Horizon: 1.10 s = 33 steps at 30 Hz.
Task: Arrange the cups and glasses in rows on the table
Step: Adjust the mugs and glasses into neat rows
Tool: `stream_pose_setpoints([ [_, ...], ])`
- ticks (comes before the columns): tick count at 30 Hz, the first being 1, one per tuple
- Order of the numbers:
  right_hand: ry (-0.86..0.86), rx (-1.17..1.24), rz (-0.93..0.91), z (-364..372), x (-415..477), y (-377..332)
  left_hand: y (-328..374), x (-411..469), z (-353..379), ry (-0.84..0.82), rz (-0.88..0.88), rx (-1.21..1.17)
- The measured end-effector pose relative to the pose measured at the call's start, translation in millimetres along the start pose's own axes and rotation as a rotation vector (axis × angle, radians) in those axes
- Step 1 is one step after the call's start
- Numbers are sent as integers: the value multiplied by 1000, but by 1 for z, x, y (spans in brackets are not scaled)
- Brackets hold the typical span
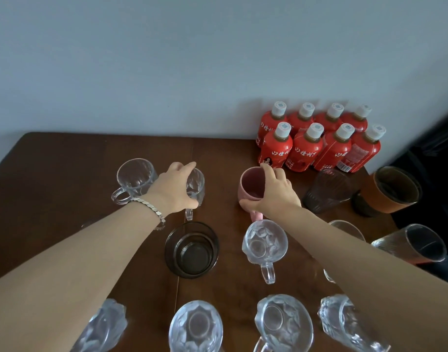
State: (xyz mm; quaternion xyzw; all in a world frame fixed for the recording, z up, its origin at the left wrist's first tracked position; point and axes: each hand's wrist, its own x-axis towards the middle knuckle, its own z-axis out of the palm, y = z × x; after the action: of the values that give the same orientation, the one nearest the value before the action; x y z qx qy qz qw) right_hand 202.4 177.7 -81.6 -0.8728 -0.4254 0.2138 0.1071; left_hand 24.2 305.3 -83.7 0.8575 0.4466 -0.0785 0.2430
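Note:
On the dark wooden table (pixel 53 168), my left hand (pixel 174 189) grips the rim of a clear glass mug (pixel 196 186) at the back middle. My right hand (pixel 273 191) holds a pink mug (pixel 251 185) by its rim, beside it to the right. Another clear ribbed mug (pixel 135 177) stands left of my left hand. Closer in sit a dark glass tumbler (pixel 192 250) and a clear faceted mug (pixel 264 243). Several clear faceted glasses (pixel 195 326) line the near edge.
Several red bottles (pixel 317 141) with white caps stand against the wall at the back right. A smoky ribbed glass (pixel 327 190), a cup with a brown sleeve (pixel 393 191) and a tall tumbler (pixel 415 243) crowd the right edge. My right forearm partly hides one more glass (pixel 344 227).

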Motion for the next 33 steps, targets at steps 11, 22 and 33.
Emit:
stream_pose_setpoints([
  [11,-38,25,-408,16,3,-95,-62,-41,-31,379,-219,-42],
  [22,-132,-23,-215,44,13,-123,-103,-42,-25,160,-394,-441],
  [33,-133,-28,-183,45,6,-126,-112,-70,-20,127,-534,-542],
])
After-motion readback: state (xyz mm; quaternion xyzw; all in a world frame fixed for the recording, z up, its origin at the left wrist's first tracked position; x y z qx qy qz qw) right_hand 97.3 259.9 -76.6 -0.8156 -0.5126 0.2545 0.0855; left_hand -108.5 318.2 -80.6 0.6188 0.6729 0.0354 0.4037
